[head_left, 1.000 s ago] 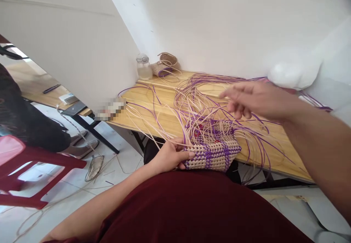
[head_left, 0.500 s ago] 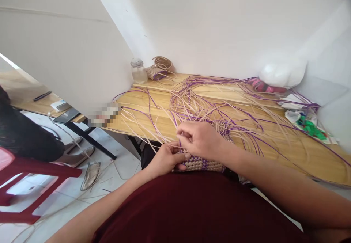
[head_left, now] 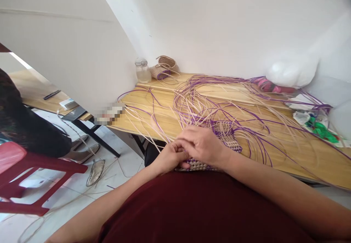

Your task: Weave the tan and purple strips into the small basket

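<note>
Woven basket (head_left: pixel 233 144) sits at the near edge of the table (head_left: pixel 318 162), right up by the dark red shirt (head_left: pixel 197 206); the left hand (head_left: pixel 166 159) has its fingers in a narrow pinch on the basket's left corner, with the thumb on the near side; the right hand (head_left: pixel 204 144) has its fingers curled in narrow, with their tips by the left hand's fingers; I cannot tell if a strand is between them, as the hand hides it.

To do this bit of weaving well, I think the left hand should hold the corner snug but not squash it; the right hand should work with one strand at a time, close to the weave, and pull softly and evenly; a hard tug could make the knobby rows lean, and the long loose strands (head_left: pixel 189 104) could get in a tangle, so it helps to push the others away first.

The basket is tan and purple, with small bumpy knots in rows; its far side shows past the right hand; lots of thin tan and purple strands loop over the table like messy hair.
</note>
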The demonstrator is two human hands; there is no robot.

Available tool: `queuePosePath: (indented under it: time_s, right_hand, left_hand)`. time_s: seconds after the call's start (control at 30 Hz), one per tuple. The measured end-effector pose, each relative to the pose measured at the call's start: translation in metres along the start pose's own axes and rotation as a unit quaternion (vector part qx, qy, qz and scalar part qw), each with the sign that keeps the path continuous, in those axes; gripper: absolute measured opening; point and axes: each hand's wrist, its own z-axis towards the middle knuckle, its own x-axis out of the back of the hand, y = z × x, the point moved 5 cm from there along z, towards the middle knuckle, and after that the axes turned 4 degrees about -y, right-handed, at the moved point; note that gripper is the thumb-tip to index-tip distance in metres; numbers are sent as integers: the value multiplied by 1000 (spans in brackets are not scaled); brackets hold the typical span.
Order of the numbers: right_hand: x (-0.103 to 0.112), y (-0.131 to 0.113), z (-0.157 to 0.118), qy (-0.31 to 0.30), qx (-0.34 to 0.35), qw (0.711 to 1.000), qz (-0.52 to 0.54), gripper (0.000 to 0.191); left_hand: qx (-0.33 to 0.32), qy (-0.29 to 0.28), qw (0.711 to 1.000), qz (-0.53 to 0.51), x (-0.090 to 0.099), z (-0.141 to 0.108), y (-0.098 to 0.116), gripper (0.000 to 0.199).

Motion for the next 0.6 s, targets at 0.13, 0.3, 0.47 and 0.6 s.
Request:
queuePosePath:
  time_s: [0.13,0.3,0.47,0.6]
  right_hand:
    - [15,58,-11,16,-259,965,-24,25]
    - [6,91,-24,-46,-321,943,-78,21]
    - [8,57,-19,1,-170,981,-97,16]
    - [9,29,-18,-14,59,995,-81,28]
  left_hand:
    - [1,22,996,-87,3,3,-8,37]
    - [-23,46,998,-47,1,-1,-3,38]
    - [-13,38,997,-59,1,-2,-2,41]
    - [-6,31,997,-75,0,-1,-3,43]
